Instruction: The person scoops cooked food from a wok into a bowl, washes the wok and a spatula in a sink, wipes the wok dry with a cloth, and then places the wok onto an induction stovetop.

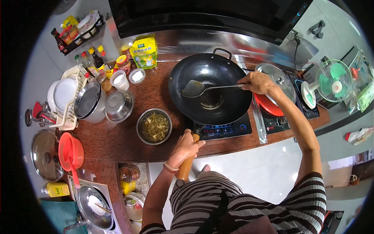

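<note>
My left hand [187, 147] grips the wooden handle [184, 169] of a black wok [184, 70], which sits on an induction cooker [230, 130]. In my right hand [257, 83] is the handle end of a metal wok spatula [194, 88]. Its broad blade lies inside the wok and carries a small bit of greenish food. A little oily liquid shows at the wok's bottom. Left of the wok, a steel bowl [140, 131] holds chopped greenish food [156, 127].
Seasoning bottles [98, 60], a yellow pouch [144, 52], a steel basin [119, 106] and a lidded pot [90, 101] stand left. A glass lid [276, 79] rests over a red basin [268, 106] at right, near a fan [334, 80]. A range hood [204, 17] hangs above.
</note>
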`<state>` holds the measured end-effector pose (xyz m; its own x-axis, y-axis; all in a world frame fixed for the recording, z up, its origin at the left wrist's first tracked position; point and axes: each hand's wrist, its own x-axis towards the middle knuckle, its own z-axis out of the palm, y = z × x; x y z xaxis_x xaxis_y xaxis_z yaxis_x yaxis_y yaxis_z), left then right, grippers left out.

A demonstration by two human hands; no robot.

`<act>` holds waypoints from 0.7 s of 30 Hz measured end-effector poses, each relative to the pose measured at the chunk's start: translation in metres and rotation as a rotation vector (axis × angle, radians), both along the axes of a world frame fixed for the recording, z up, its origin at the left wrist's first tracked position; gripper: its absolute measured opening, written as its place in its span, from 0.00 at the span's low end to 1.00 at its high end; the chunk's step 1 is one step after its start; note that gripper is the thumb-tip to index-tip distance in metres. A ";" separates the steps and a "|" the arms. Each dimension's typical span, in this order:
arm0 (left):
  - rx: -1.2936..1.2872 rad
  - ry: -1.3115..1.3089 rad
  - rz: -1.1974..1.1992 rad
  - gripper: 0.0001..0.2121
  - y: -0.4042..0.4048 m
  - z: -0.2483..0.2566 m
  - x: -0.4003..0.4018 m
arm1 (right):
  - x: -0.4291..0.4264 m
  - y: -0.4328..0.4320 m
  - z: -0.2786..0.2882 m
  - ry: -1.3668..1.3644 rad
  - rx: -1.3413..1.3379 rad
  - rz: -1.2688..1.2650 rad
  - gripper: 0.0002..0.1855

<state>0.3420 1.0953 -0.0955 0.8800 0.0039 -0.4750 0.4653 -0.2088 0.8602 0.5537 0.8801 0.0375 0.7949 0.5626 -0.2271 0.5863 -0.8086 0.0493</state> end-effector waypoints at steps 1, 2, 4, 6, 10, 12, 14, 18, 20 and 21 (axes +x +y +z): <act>-0.063 -0.004 0.037 0.22 0.002 -0.002 -0.002 | 0.004 -0.001 0.000 -0.018 0.025 -0.008 0.16; -0.062 -0.008 0.049 0.22 0.006 -0.001 -0.006 | 0.005 -0.006 0.006 -0.077 0.000 -0.033 0.16; -0.370 0.075 0.111 0.23 0.012 0.001 -0.016 | 0.018 -0.028 0.011 -0.142 -0.052 -0.054 0.15; -0.460 0.128 0.099 0.22 0.016 0.014 -0.020 | 0.025 -0.046 0.025 -0.159 -0.087 -0.052 0.14; -0.469 0.243 0.069 0.20 0.031 0.008 -0.024 | 0.042 -0.058 0.037 -0.135 -0.107 -0.002 0.12; -0.405 0.292 -0.001 0.19 0.039 0.010 -0.020 | 0.052 -0.061 0.033 -0.109 -0.097 0.025 0.12; -0.421 0.297 -0.008 0.17 0.048 0.006 -0.014 | 0.063 -0.061 0.027 -0.087 -0.045 0.086 0.14; -0.359 0.269 -0.032 0.13 0.066 0.010 -0.005 | 0.094 -0.057 -0.012 -0.018 0.056 0.151 0.15; -0.194 0.240 -0.041 0.13 0.073 0.011 -0.004 | 0.088 -0.035 -0.023 0.070 0.110 0.104 0.15; -0.196 0.238 -0.036 0.13 0.072 0.011 0.002 | 0.082 -0.030 -0.026 0.093 0.146 0.081 0.15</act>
<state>0.3436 1.1670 -0.0842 0.7417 -0.1375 -0.6565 0.6539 -0.0700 0.7534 0.6361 0.8505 0.0119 0.7252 0.6562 -0.2085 0.6463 -0.7532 -0.1226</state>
